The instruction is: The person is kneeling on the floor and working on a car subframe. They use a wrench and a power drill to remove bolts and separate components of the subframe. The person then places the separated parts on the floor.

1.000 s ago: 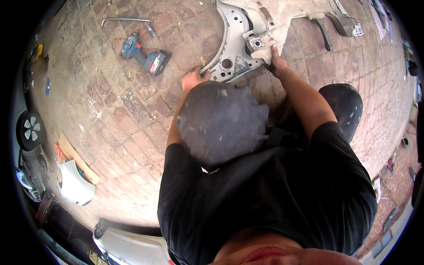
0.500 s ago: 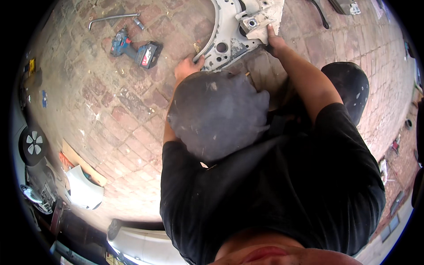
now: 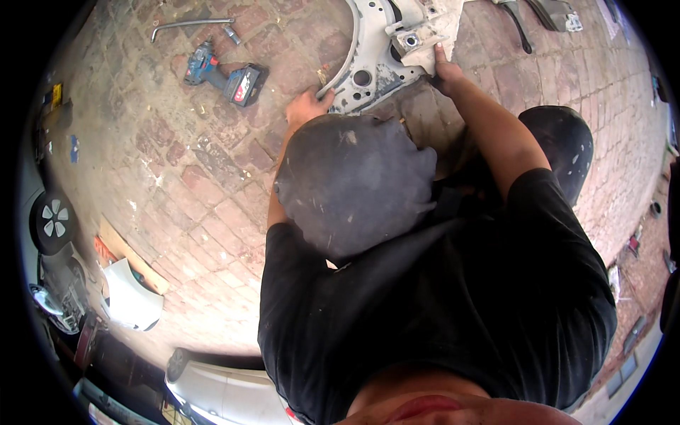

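Note:
A pale grey metal car part (image 3: pixel 368 67) with curved arms and round holes lies on the brick paving at the top of the view. My left hand (image 3: pixel 306 106) grips its lower left edge. My right hand (image 3: pixel 445 71) holds its lower right corner beside a boxy mount. Both forearms reach forward past my dark cap (image 3: pixel 350 184), which hides the ground between them. My black shirt fills the lower middle.
A blue cordless drill (image 3: pixel 223 74) with a red and black battery lies left of the part, and a bent steel wrench (image 3: pixel 190 25) lies beyond it. More metal pieces (image 3: pixel 549 14) sit top right. A car wheel (image 3: pixel 53 221), a white panel (image 3: pixel 131 297) and a white car (image 3: pixel 219 389) edge the left and bottom.
Both hands and the metal part have slid toward the top of the view, away from my body. The drill and wrench also sit higher in the picture.

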